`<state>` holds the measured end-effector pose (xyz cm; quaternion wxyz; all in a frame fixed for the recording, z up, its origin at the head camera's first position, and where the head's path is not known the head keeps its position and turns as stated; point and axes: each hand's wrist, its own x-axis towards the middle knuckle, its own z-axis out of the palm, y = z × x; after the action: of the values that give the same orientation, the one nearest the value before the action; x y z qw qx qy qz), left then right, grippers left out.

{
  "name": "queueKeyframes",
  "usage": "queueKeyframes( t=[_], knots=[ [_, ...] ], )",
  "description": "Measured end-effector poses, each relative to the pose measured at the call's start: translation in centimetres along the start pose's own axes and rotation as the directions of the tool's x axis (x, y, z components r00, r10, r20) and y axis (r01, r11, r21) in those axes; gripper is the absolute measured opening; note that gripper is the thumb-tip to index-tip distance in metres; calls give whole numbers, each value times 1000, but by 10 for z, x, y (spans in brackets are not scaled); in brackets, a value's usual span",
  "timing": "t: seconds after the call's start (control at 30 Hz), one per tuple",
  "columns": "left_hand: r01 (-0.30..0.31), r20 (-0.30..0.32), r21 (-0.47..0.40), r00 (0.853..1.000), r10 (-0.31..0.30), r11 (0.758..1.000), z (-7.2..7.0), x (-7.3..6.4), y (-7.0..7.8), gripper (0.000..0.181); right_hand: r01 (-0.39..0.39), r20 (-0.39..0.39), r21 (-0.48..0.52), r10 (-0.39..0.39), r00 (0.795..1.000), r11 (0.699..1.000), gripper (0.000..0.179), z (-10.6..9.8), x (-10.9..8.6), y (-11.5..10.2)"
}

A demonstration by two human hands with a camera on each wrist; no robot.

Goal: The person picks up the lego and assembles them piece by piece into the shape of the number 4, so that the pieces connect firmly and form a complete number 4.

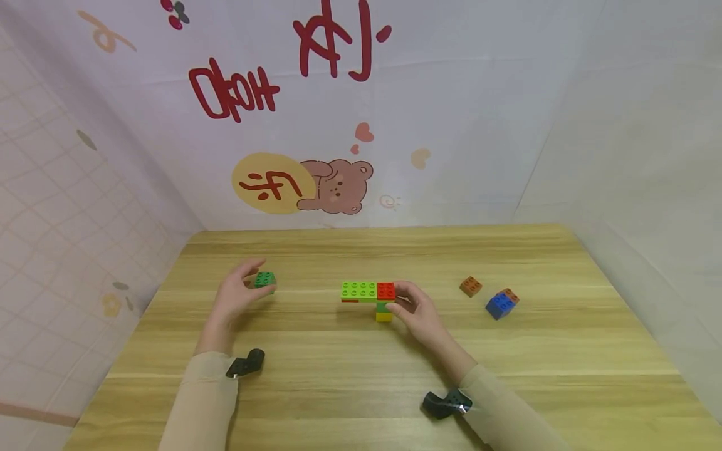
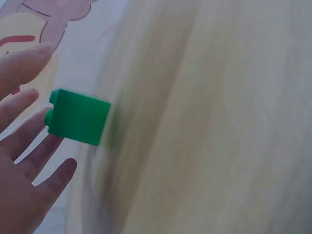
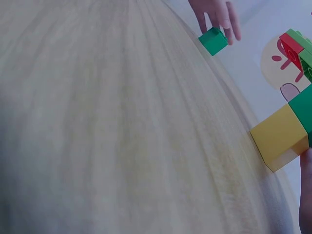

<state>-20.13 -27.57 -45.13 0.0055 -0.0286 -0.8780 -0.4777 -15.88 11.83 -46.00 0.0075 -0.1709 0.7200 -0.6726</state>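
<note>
On the left side of the wooden table sits a green building brick (image 1: pixel 264 279) with studs on top. My left hand (image 1: pixel 238 289) is around it with fingers spread; in the left wrist view the thumb and fingertips are apart near the green brick (image 2: pixel 79 117). At the centre stands a brick stack (image 1: pixel 385 307), with a yellow brick at the bottom, green above it and red on top. A lime-green plank of bricks with red beneath juts out leftward from its upper part. My right hand (image 1: pixel 418 313) grips the stack from its right side, thumb in front.
To the right lie an orange-brown brick (image 1: pixel 470 286) and a blue brick (image 1: pixel 499 305) with another orange-brown brick (image 1: pixel 512 295) close behind it. A printed cloth (image 1: pixel 462 125) hangs beyond the table's back edge. Black wrist mounts (image 1: pixel 245 363) sit on both sleeves.
</note>
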Motion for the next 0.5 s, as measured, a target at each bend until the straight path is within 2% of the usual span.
queueKeyframes(
  t=[0.17,0.23,0.4,0.5],
  knots=[
    [33,46,-10,998,-32,999,0,-1,-9,78,-5,2,-10,5,1000,1000,35,0,0,0],
    [40,53,-25,998,-38,999,0,-1,-11,77,-12,0,-14,12,1000,1000,36,-1,2,8],
    [21,55,-35,998,-19,999,1,-2,-13,73,-17,-12,-17,17,1000,1000,38,-4,5,29],
    [15,53,-23,999,-14,1000,0,-2,-14,70,-13,-17,-12,13,1000,1000,38,-4,5,31]
  ],
)
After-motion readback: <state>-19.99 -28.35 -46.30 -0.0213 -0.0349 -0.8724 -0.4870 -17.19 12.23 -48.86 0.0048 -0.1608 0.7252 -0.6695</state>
